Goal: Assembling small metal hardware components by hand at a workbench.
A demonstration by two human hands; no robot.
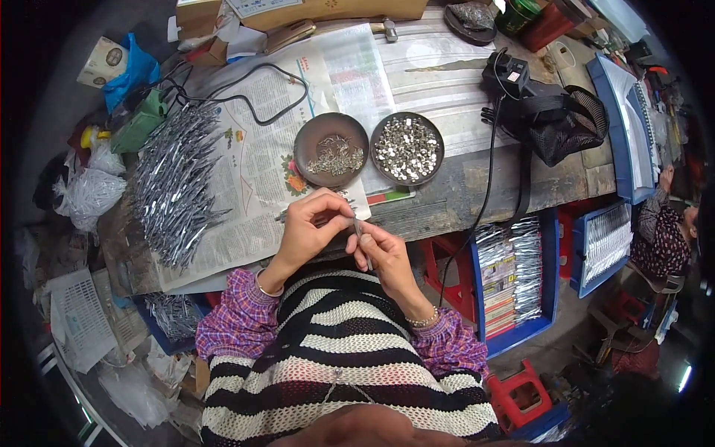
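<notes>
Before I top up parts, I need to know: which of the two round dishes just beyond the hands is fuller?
The right dish: shiny bits nearly cover its bottom, while the left dish shows much bare brown.

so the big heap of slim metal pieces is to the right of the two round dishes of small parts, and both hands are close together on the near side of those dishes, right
One slip: in the head view the heap of slim metal pieces lies to the left of the two round dishes. The left hand and right hand are as you say.
</notes>
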